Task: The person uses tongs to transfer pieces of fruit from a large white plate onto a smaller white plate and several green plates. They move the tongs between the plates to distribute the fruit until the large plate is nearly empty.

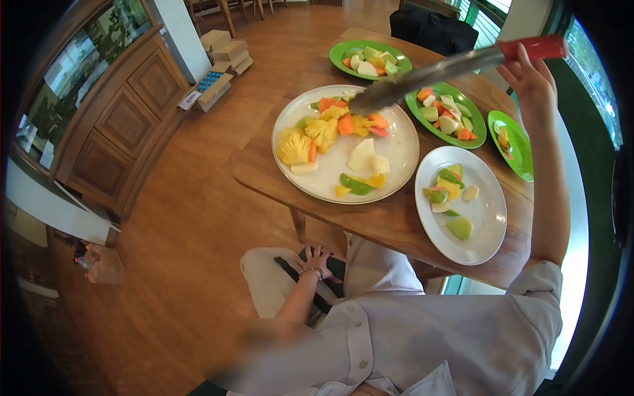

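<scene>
Raised at the right, my right hand (533,76) grips the red handle of metal tongs (449,69). The tongs' tips reach over the big round plate (396,173), close to its pineapple and orange pieces (347,124). That plate also bears white chunks (362,156) and green slices. Beside it stands a white oval plate (490,228) with a few fruit pieces (449,191). My left hand (316,261) rests on my lap with its fingers spread, a bracelet at its wrist, and holds nothing.
Three green plates hold cut fruit: one at the back (339,61), one in the middle (477,119), a smaller one (522,148) at right. A black bag (432,34) lies beyond the wooden table (264,162). Cardboard boxes (228,53) and a paper bag (105,265) are on the floor.
</scene>
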Demonstrator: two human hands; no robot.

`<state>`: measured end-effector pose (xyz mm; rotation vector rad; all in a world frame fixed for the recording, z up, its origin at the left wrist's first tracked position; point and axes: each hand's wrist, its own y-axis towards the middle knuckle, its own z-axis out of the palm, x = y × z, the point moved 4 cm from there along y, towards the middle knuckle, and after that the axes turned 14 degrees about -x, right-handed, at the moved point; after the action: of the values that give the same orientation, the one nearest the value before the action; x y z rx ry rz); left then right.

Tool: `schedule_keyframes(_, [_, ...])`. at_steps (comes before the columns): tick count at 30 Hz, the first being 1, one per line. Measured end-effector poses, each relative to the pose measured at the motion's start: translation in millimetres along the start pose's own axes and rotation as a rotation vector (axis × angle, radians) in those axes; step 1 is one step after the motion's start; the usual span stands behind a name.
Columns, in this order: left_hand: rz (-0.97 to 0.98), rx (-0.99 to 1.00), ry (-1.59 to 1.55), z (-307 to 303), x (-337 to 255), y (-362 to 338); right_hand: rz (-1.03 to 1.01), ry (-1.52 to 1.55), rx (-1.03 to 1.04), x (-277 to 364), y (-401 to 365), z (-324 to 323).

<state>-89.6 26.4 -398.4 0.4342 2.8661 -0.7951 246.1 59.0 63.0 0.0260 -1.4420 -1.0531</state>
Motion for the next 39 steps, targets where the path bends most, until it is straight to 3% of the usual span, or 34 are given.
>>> schedule_keyframes(4, [-0.006, 0.027, 0.001, -3, -1, -1, 0.18, -0.019, 0.101, 10, -24, -10])
schedule_keyframes(10, [0.006, -0.004, 0.01, -4, -1, -1, 0.169, -0.094, 0.068, -17, -23, -8])
schedule_keyframes(13, [0.012, -0.021, 0.024, -2, -1, 0, 0.267, -0.089, 0.072, -27, -27, 7])
schedule_keyframes(30, [0.001, -0.016, 0.024, -4, -4, -3, 0.243, -0.143, 0.004, -35, -16, 11])
schedule_keyframes(39, [0.006, -0.009, 0.023, -8, -5, -6, 0.3, -0.198, 0.126, -41, -14, 12])
